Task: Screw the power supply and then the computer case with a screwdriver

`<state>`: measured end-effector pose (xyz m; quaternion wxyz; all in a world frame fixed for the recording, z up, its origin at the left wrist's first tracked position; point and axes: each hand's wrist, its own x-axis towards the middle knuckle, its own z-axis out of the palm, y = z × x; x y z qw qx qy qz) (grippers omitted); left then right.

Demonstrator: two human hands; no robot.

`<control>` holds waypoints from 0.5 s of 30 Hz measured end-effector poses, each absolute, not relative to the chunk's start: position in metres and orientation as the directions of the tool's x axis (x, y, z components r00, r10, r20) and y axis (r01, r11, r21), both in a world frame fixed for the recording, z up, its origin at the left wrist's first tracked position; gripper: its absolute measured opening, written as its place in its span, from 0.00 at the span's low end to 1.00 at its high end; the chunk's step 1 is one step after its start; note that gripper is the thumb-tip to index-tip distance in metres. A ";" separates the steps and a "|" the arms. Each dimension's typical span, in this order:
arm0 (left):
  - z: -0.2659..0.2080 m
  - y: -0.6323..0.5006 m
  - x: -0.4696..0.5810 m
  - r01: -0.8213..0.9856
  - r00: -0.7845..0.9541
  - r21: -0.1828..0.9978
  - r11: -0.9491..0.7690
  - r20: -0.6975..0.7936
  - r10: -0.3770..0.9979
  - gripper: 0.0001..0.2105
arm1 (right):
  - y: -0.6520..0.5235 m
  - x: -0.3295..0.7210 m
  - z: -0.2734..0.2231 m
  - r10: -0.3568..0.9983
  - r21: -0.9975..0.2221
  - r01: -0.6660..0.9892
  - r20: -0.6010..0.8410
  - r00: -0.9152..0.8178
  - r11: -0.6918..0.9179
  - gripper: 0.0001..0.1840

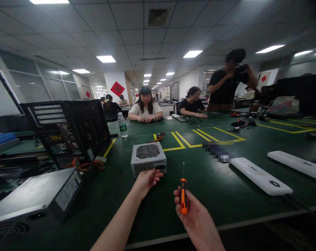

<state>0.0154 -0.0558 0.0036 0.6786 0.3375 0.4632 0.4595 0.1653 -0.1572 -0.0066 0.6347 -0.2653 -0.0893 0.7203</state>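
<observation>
A grey power supply unit (148, 159) with a honeycomb grille sits on the green table in front of me. My left hand (147, 179) is at its near face, by the black socket (160, 167). Its fingers are curled, with thumb and fingertips close together; whatever they may hold is too small to make out. Lower right, my right hand (193, 212) grips an orange and black screwdriver (184, 198), its shaft pointing up and away from me. The screwdriver's tip is apart from the power supply unit.
An open black computer case (87, 129) and a larger silver power supply (35, 195) stand on the left. Behind is a water bottle (122, 126). White oblong devices (260, 176) lie right. Across the table (116, 209), two people sit and another stands.
</observation>
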 end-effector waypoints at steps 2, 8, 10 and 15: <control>0.003 -0.055 0.014 -0.312 0.159 0.884 0.348 -0.312 0.937 0.10 | -0.162 0.157 -0.003 0.951 -0.470 -0.851 -0.291 -0.102 -0.235 0.10; -0.003 -0.052 0.011 -0.327 0.202 0.883 0.336 -0.282 0.938 0.11 | -0.165 0.151 -0.001 0.935 -0.432 -0.853 -0.316 -0.161 -0.292 0.09; -0.003 -0.052 0.010 -0.325 0.207 0.885 0.334 -0.278 0.938 0.11 | -0.165 0.153 -0.002 0.929 -0.425 -0.844 -0.307 -0.205 -0.327 0.07; -0.002 -0.053 0.010 -0.315 0.210 0.885 0.343 -0.287 0.934 0.11 | -0.166 0.154 -0.006 0.926 -0.444 -0.821 -0.276 -0.256 -0.359 0.07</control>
